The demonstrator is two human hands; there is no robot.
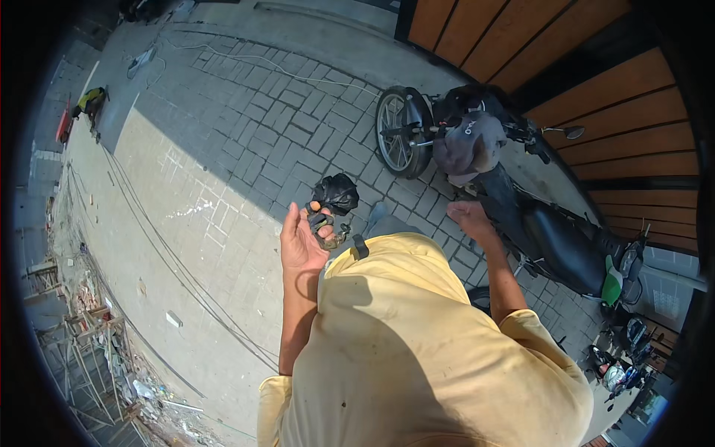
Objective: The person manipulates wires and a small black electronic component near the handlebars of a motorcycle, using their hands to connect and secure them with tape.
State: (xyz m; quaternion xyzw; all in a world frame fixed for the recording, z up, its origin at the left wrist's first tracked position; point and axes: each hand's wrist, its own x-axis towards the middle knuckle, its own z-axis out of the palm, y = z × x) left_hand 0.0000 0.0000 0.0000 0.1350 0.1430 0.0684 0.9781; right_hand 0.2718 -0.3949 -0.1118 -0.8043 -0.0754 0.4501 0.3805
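My left hand (307, 237) is raised in front of my waist, palm up, its fingers curled around a dark, lumpy object (320, 221). What kind of object it is, I cannot make out. Just beyond the fingertips shows a crumpled black plastic bag (337, 194); whether it hangs from the hand or lies lower down, I cannot tell. My right hand (469, 216) is closed beside the parked motorcycle (547, 231), with the inside of its fingers hidden. A dark cap (471, 145) sits on the front of the motorcycle, forward of that hand.
Brick paving (298, 127) surrounds my feet. A wooden slatted gate (596, 112) stands behind the motorcycle, and more motorbikes (622, 365) are at lower right. Cables (171, 261) cross the concrete on the left, near a rubble heap (141, 380). A person (91, 103) bends over at far left.
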